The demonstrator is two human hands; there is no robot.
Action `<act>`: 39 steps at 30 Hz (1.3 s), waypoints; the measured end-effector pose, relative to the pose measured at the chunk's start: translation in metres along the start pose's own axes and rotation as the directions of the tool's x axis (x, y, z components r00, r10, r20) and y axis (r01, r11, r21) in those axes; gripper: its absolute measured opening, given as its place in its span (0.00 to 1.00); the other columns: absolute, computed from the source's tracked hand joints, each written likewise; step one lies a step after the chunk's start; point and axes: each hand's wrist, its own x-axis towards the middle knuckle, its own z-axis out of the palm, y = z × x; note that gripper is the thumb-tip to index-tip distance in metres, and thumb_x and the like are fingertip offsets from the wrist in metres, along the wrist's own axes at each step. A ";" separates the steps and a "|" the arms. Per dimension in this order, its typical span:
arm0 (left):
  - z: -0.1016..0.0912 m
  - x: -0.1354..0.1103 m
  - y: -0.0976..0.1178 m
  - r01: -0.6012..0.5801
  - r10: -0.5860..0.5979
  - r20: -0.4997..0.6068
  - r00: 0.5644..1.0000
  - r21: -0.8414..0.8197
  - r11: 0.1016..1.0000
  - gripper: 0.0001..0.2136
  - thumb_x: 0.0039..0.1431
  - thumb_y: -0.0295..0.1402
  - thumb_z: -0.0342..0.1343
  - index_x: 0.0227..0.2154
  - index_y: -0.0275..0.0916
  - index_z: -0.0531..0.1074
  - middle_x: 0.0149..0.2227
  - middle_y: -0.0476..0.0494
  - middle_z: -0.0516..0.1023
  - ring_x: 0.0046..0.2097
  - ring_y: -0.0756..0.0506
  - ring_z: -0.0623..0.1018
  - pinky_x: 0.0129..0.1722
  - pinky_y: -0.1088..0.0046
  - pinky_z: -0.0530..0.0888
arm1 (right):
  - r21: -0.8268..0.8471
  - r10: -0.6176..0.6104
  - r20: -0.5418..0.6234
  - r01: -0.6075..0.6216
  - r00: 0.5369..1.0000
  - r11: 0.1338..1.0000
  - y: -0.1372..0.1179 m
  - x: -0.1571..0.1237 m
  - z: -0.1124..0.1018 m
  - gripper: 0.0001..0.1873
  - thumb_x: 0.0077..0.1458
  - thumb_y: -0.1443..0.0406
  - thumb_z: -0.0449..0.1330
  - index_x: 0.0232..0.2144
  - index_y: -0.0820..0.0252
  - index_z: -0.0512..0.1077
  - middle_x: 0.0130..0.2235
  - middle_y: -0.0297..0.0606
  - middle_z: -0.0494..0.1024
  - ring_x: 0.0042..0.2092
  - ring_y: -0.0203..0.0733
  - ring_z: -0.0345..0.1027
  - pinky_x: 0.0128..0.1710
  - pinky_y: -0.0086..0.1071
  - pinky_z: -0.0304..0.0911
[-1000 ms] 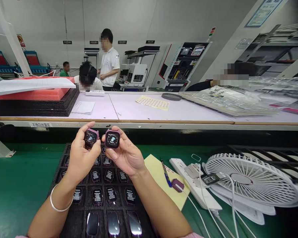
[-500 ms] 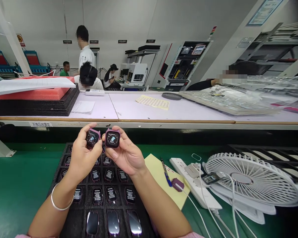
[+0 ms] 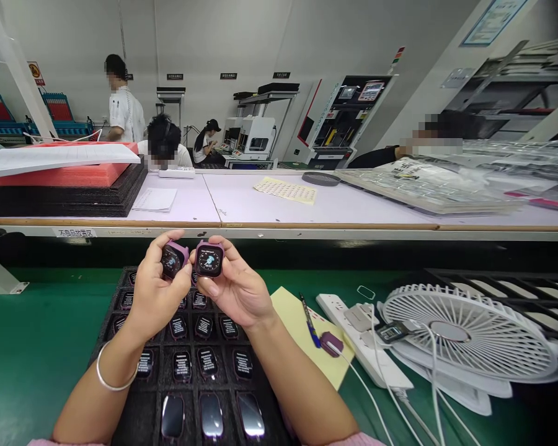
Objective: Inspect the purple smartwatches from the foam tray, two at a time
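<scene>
Glossy-screened purple plastic watches (image 3: pixel 209 259), seemingly matt black foam tray (image 3: pixel 121 409), matt green mat (image 3: pixel 32 347).

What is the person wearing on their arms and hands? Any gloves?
No gloves: the left hand and right hand are bare. A thin silver bangle circles the left wrist. Pink sleeve edges just peek in at the bottom.

A left hand (image 3: pixel 155 297) and a right hand (image 3: pixel 235 291) each grip a purple smartwatch body, left (image 3: pixel 173 259) and right (image 3: pixel 209 259), above a black foam tray (image 3: pixel 121 347) of watches on a green bench (image 3: pixel 32 347).
</scene>
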 end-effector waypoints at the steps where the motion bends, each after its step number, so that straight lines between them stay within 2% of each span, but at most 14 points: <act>1: 0.001 0.002 -0.002 0.039 -0.039 0.005 0.999 -0.046 0.998 0.21 0.51 0.32 0.63 0.50 0.38 0.71 0.34 0.49 0.74 0.33 0.51 0.72 0.34 0.76 0.72 | -0.011 0.000 -0.011 0.000 1.000 1.000 -0.002 0.001 0.000 0.21 0.53 0.58 0.70 0.48 0.50 0.70 0.42 0.37 0.79 0.26 0.33 0.63 0.30 0.33 0.62; 3: 0.002 0.006 -0.007 0.173 -0.170 0.033 0.985 -0.156 0.972 0.23 0.50 0.32 0.65 0.51 0.37 0.71 0.34 0.50 0.73 0.31 0.52 0.71 0.31 0.77 0.71 | -0.043 -0.004 -0.049 0.001 0.999 0.999 -0.006 0.002 -0.001 0.21 0.55 0.59 0.68 0.50 0.51 0.70 0.42 0.38 0.80 0.29 0.35 0.67 0.31 0.33 0.64; 5: 0.003 0.010 -0.009 0.340 -0.322 0.109 0.940 -0.274 0.900 0.27 0.50 0.32 0.67 0.54 0.37 0.69 0.36 0.49 0.74 0.28 0.54 0.69 0.28 0.78 0.69 | -0.080 -0.013 -0.093 0.006 0.996 0.997 -0.010 0.003 -0.003 0.20 0.58 0.59 0.66 0.52 0.53 0.70 0.42 0.39 0.81 0.31 0.37 0.70 0.32 0.33 0.66; 7: 0.001 0.014 -0.008 0.462 -0.418 0.197 0.887 -0.391 0.796 0.29 0.50 0.34 0.68 0.56 0.38 0.68 0.37 0.48 0.76 0.27 0.55 0.70 0.27 0.78 0.70 | -0.112 -0.019 -0.123 0.005 0.992 0.994 -0.014 0.004 -0.007 0.19 0.60 0.58 0.64 0.52 0.54 0.71 0.44 0.40 0.81 0.31 0.37 0.72 0.32 0.33 0.66; 10: -0.003 0.016 -0.005 0.549 -0.457 0.306 0.835 -0.495 0.674 0.26 0.52 0.35 0.68 0.53 0.37 0.70 0.39 0.45 0.78 0.31 0.51 0.77 0.32 0.75 0.74 | -0.132 -0.026 -0.149 0.006 0.989 0.991 -0.017 0.006 -0.015 0.16 0.62 0.57 0.62 0.50 0.55 0.72 0.45 0.41 0.81 0.30 0.36 0.71 0.29 0.32 0.66; 14: -0.008 0.017 -0.004 0.606 -0.460 0.396 0.795 -0.491 0.626 0.21 0.56 0.36 0.66 0.51 0.36 0.72 0.41 0.40 0.79 0.33 0.49 0.80 0.32 0.74 0.77 | -0.141 -0.048 -0.202 0.020 0.978 0.990 -0.019 0.009 -0.021 0.14 0.62 0.58 0.62 0.48 0.55 0.73 0.43 0.39 0.80 0.29 0.35 0.70 0.27 0.30 0.66; 16: -0.007 0.016 -0.005 0.590 -0.441 0.395 0.806 -0.478 0.651 0.24 0.57 0.37 0.65 0.55 0.36 0.70 0.41 0.40 0.80 0.31 0.50 0.79 0.30 0.74 0.76 | -0.140 -0.050 -0.209 0.021 0.977 0.990 -0.019 0.009 -0.021 0.14 0.61 0.58 0.63 0.47 0.56 0.73 0.42 0.38 0.80 0.29 0.35 0.70 0.27 0.31 0.66; 20: -0.003 0.012 -0.010 0.451 -0.339 0.310 0.888 -0.443 0.775 0.30 0.59 0.40 0.64 0.62 0.39 0.64 0.37 0.44 0.79 0.31 0.49 0.81 0.31 0.73 0.79 | -0.143 -0.028 -0.167 0.004 0.986 0.990 -0.018 0.008 -0.018 0.15 0.61 0.57 0.62 0.48 0.56 0.72 0.42 0.40 0.81 0.28 0.36 0.72 0.27 0.32 0.67; 22: -0.002 0.011 -0.012 0.378 -0.287 0.265 0.921 -0.416 0.827 0.30 0.59 0.42 0.64 0.62 0.39 0.65 0.40 0.43 0.80 0.32 0.48 0.82 0.33 0.72 0.80 | -0.151 -0.029 -0.154 0.005 0.988 0.989 -0.018 0.006 -0.016 0.16 0.61 0.57 0.63 0.49 0.57 0.71 0.43 0.40 0.81 0.28 0.36 0.73 0.28 0.32 0.68; 25: -0.002 0.010 -0.014 0.303 -0.230 0.226 0.947 -0.381 0.873 0.27 0.60 0.43 0.63 0.60 0.40 0.68 0.46 0.41 0.79 0.34 0.48 0.83 0.36 0.71 0.81 | -0.172 -0.043 -0.157 0.016 0.987 0.985 -0.018 0.004 -0.013 0.17 0.58 0.60 0.65 0.48 0.57 0.70 0.42 0.39 0.81 0.28 0.34 0.72 0.27 0.30 0.67; 27: -0.003 0.011 -0.015 0.282 -0.210 0.226 0.951 -0.363 0.888 0.24 0.61 0.43 0.62 0.58 0.41 0.70 0.48 0.41 0.79 0.35 0.48 0.83 0.38 0.71 0.82 | -0.189 -0.052 -0.154 0.022 0.987 0.982 -0.019 0.003 -0.012 0.18 0.55 0.63 0.66 0.48 0.56 0.70 0.42 0.38 0.80 0.27 0.33 0.71 0.28 0.30 0.66; 31: -0.004 0.011 -0.014 0.306 -0.222 0.254 0.941 -0.366 0.879 0.20 0.61 0.37 0.61 0.56 0.40 0.73 0.45 0.43 0.81 0.35 0.48 0.84 0.38 0.72 0.83 | -0.227 -0.061 -0.150 0.026 0.987 0.974 -0.019 0.002 -0.009 0.21 0.49 0.68 0.67 0.47 0.56 0.70 0.40 0.34 0.78 0.27 0.31 0.70 0.28 0.29 0.65; 35: -0.002 0.012 -0.012 0.323 -0.246 0.242 0.939 -0.367 0.873 0.20 0.57 0.30 0.61 0.53 0.40 0.73 0.43 0.45 0.80 0.31 0.50 0.84 0.35 0.73 0.83 | -0.257 -0.077 -0.165 0.032 0.983 0.966 -0.017 0.003 -0.008 0.22 0.47 0.68 0.67 0.46 0.56 0.71 0.37 0.32 0.76 0.26 0.31 0.69 0.26 0.29 0.65; 39: -0.001 0.013 -0.011 0.314 -0.239 0.240 0.941 -0.349 0.883 0.17 0.55 0.28 0.62 0.49 0.39 0.74 0.41 0.47 0.79 0.30 0.49 0.84 0.34 0.74 0.84 | -0.260 -0.081 -0.156 0.038 0.984 0.965 -0.016 0.003 -0.010 0.21 0.48 0.68 0.67 0.46 0.56 0.70 0.36 0.32 0.75 0.25 0.30 0.67 0.26 0.28 0.64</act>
